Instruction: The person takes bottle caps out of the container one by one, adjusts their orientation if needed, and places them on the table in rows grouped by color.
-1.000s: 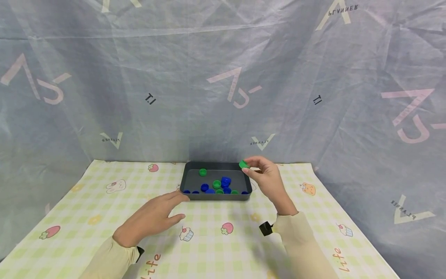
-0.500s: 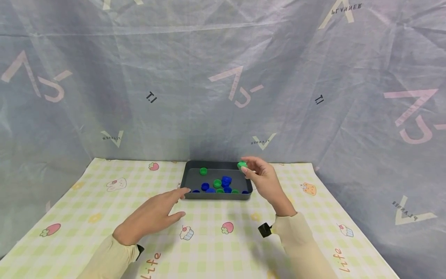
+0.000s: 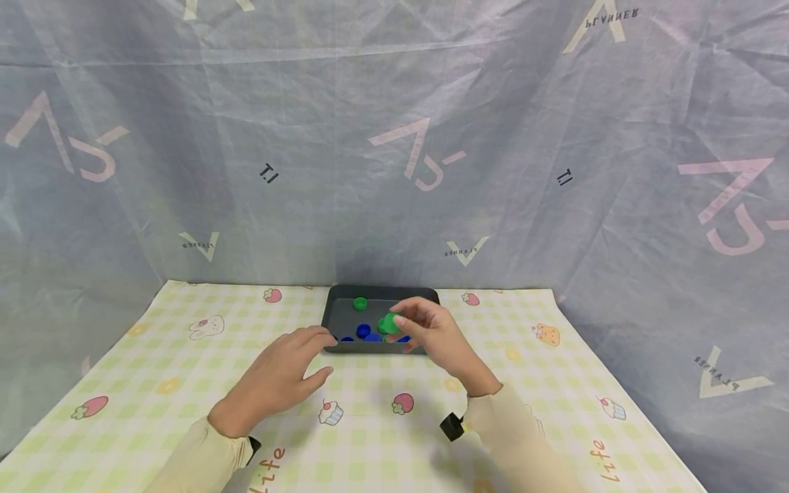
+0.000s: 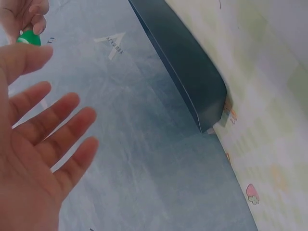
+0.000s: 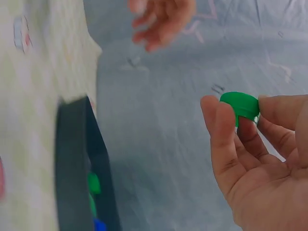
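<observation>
Green round plastic cap (image 5: 239, 102), at the lower middle of the head view, pinched between the thumb and fingertips of my right hand (image 3: 439, 337), in the air over a dark grey rectangular tray (image 3: 370, 348). My left hand (image 3: 277, 376), lower left, has its fingers loosely spread, gripping nothing, near the tray's left corner. Blue round caps (image 3: 364, 331) and another green cap (image 3: 360, 303) lie inside; my right hand covers part of the tray, so I cannot count them.
</observation>
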### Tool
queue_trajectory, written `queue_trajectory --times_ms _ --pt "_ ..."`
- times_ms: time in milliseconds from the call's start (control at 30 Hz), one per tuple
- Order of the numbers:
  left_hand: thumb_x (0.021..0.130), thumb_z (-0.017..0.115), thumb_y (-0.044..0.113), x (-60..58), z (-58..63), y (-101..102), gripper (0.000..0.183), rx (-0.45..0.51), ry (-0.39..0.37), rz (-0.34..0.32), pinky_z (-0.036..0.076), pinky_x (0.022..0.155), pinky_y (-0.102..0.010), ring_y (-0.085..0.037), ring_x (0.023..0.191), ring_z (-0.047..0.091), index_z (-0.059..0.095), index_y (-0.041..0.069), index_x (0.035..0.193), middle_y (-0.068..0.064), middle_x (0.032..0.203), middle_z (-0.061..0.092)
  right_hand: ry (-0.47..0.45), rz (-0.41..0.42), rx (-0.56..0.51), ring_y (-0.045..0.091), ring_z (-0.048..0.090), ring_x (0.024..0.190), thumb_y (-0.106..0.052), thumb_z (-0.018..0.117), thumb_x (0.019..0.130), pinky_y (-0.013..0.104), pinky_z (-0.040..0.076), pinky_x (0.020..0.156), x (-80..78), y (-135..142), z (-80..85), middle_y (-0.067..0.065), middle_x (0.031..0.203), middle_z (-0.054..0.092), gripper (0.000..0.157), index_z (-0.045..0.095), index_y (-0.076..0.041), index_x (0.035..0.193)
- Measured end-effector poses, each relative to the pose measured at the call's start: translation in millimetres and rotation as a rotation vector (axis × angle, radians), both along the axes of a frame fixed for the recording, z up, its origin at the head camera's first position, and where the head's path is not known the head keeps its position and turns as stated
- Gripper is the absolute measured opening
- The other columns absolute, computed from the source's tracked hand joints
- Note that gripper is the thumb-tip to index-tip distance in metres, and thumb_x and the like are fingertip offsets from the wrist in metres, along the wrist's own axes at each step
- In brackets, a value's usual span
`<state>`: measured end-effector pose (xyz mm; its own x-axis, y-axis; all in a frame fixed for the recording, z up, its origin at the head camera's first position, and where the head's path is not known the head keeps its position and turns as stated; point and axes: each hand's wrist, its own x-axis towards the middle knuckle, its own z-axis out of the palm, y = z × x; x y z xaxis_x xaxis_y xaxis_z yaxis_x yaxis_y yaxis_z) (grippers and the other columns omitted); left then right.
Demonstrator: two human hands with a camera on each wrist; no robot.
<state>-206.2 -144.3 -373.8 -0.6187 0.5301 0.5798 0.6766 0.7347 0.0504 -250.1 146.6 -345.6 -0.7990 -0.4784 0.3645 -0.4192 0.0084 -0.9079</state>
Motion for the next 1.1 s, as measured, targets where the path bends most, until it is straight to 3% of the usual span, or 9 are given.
queue_trajectory --times_ms 133,300,400,567,733,833,967,1100 --pt "0.082 0.083 0.026 -1.3 -2.7 6 0.041 0.045 0.058 -0.045 0.054 0.087 -0.041 -0.021 0.108 0.063 0.066 0.012 0.115 -0.004 0.12 0.063 -0.053 0.074 0.018 0.036 0.071 0.094 -0.012 0.061 0.1 0.046 0.059 0.071 8.5 -18 -7.0 0.019 0.105 0.064 0.024 0.058 0.002 0.119" --pt "0.083 0.082 0.028 0.8 -7.3 14 0.045 0.137 -0.034 -0.103 0.054 0.09 -0.037 -0.017 0.107 0.064 0.063 0.012 0.121 0.0 0.121 0.062 -0.091 0.139 0.087 0.029 0.07 0.087 -0.011 0.066 0.097 0.053 0.058 0.075 20.4 -36 -13.5 0.014 0.097 0.065 0.023 0.058 -0.001 0.115" --pt "0.085 0.081 0.028 2.2 -8.8 17 0.043 0.174 -0.09 -0.124 0.055 0.084 -0.03 -0.01 0.101 0.063 0.061 0.016 0.121 0.007 0.119 0.062 -0.1 0.159 0.108 0.02 0.068 0.083 -0.01 0.068 0.095 0.051 0.058 0.075 24.4 -41 -15.8 0.011 0.095 0.063 0.023 0.058 -0.002 0.114" --pt "0.084 0.082 0.026 0.8 -12.3 19 0.039 0.197 -0.059 -0.196 0.053 0.08 -0.026 -0.003 0.095 0.06 0.062 0.02 0.118 0.013 0.115 0.062 -0.112 0.169 0.109 0.022 0.068 0.083 -0.009 0.068 0.095 0.051 0.058 0.077 26.4 -44 -17.5 0.009 0.094 0.061 0.023 0.056 -0.001 0.113" --pt "0.084 0.082 0.027 0.4 -13.9 20 0.036 0.203 -0.024 -0.234 0.052 0.08 -0.033 -0.002 0.091 0.057 0.063 0.022 0.115 0.015 0.113 0.061 -0.132 0.177 0.107 0.023 0.067 0.084 -0.007 0.067 0.095 0.044 0.058 0.079 27.0 -46 -18.1 0.008 0.095 0.061 0.023 0.053 0.001 0.111" --pt "0.084 0.081 0.029 1.1 -13.3 21 0.037 0.214 -0.025 -0.238 0.052 0.089 -0.046 -0.002 0.09 0.056 0.063 0.022 0.116 0.015 0.113 0.062 -0.136 0.178 0.108 0.022 0.066 0.083 -0.006 0.067 0.095 0.04 0.058 0.079 27.1 -47 -18.7 0.008 0.094 0.06 0.023 0.052 0.002 0.11" --pt "0.085 0.081 0.03 1.5 -12.9 21 0.039 0.23 -0.03 -0.247 0.045 0.097 -0.062 -0.006 0.093 0.057 0.064 0.019 0.117 0.013 0.113 0.062 -0.114 0.175 0.114 0.03 0.066 0.085 -0.005 0.065 0.096 0.04 0.058 0.079 26.9 -48 -20.2 0.009 0.094 0.06 0.022 0.052 0.004 0.111" --pt "0.084 0.082 0.029 0.7 -9.5 19 0.038 0.22 -0.029 -0.243 0.05 0.092 -0.049 -0.006 0.097 0.059 0.065 0.018 0.116 0.012 0.114 0.062 -0.054 0.159 0.137 0.032 0.066 0.089 -0.008 0.064 0.097 0.04 0.057 0.08 25.9 -47 -20.6 0.012 0.097 0.065 0.021 0.055 0.002 0.114"
